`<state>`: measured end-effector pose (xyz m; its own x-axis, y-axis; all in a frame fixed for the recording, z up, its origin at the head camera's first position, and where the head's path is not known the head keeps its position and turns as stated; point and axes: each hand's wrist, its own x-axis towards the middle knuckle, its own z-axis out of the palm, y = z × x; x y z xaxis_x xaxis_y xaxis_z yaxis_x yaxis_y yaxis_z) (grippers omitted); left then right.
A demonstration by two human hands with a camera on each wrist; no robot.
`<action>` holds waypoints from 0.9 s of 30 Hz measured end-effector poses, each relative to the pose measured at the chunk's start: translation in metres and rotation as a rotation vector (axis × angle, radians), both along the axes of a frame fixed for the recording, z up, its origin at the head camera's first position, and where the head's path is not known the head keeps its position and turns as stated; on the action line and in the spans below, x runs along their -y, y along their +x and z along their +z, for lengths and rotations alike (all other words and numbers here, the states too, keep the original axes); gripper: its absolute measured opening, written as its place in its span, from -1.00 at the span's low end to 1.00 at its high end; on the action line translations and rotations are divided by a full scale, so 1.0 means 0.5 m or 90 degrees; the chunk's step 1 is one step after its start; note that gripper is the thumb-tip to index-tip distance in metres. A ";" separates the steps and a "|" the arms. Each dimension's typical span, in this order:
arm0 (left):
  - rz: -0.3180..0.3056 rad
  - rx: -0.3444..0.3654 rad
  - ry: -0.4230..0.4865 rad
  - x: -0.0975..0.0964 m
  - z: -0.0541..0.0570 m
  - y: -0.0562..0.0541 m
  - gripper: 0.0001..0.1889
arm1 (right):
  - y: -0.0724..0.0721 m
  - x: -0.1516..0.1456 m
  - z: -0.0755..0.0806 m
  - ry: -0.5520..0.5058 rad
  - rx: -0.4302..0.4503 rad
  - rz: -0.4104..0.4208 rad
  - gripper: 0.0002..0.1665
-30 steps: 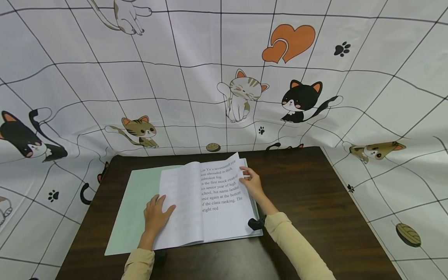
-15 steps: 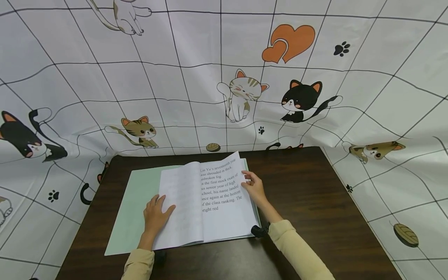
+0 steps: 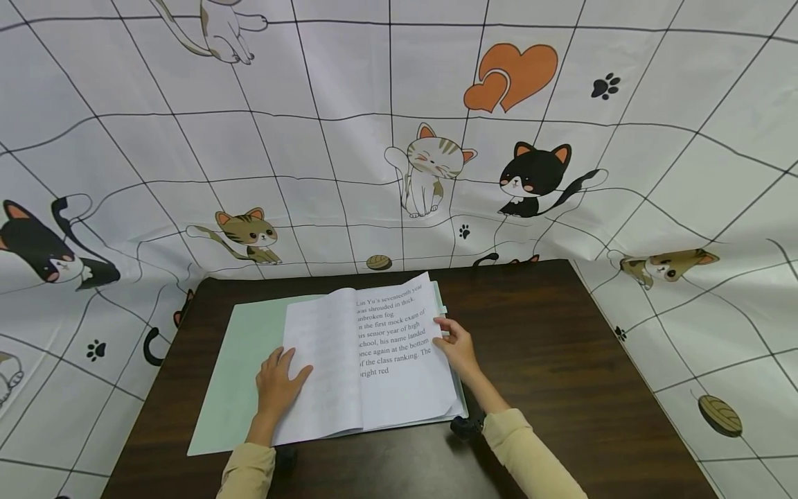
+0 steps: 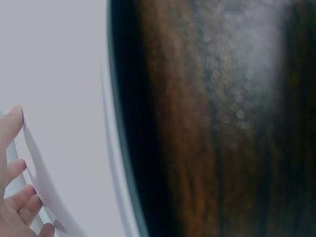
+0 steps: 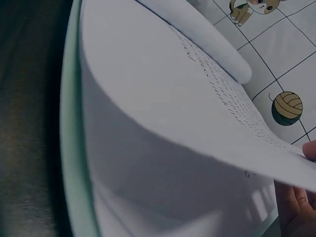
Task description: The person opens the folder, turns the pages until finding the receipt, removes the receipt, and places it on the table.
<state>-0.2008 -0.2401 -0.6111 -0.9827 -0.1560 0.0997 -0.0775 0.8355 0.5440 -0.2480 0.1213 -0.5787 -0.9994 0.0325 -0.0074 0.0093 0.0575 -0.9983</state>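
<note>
An open book of white pages in a pale green folder cover lies on the dark table. Large print fills the upper part of its right page. With fingers spread, my left hand rests on the left page's outer edge; the left wrist view shows its fingertips along that edge. My right hand pinches the right page's outer edge, thumb above and fingers below. In the right wrist view this page curves up off the sheets beneath, and only part of the hand shows.
The dark brown wooden table extends right of the book and in front of it. A white cloth printed with grid lines and cartoon cats hangs behind the table and at both sides. Dark wrist straps sit near the cream sleeves.
My right hand has slid down along the right page's outer edge, toward the near side, and slightly right. A small green tab shows at the cover's right edge. My left hand has stayed put.
</note>
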 end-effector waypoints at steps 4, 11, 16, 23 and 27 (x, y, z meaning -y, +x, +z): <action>-0.001 0.003 -0.002 0.000 0.001 0.000 -0.35 | 0.030 0.000 0.027 -0.002 0.016 -0.004 -0.48; -0.001 0.013 -0.005 0.001 0.001 -0.001 -0.35 | 0.053 -0.003 0.031 -0.015 0.018 -0.007 -0.49; 0.000 0.013 0.003 -0.002 0.002 -0.003 -0.35 | 0.053 -0.005 0.011 -0.021 0.022 -0.013 -0.50; 0.006 0.010 0.012 -0.006 -0.001 -0.006 -0.35 | 0.054 -0.009 -0.008 -0.025 0.016 -0.018 -0.50; 0.009 0.009 0.017 -0.005 -0.001 -0.005 -0.35 | 0.048 -0.009 -0.037 -0.038 0.016 -0.025 -0.49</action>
<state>-0.2033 -0.2374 -0.6115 -0.9817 -0.1721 0.0813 -0.0968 0.8191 0.5655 -0.2240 0.1256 -0.5972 -0.9969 0.0703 -0.0363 0.0361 -0.0032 -0.9993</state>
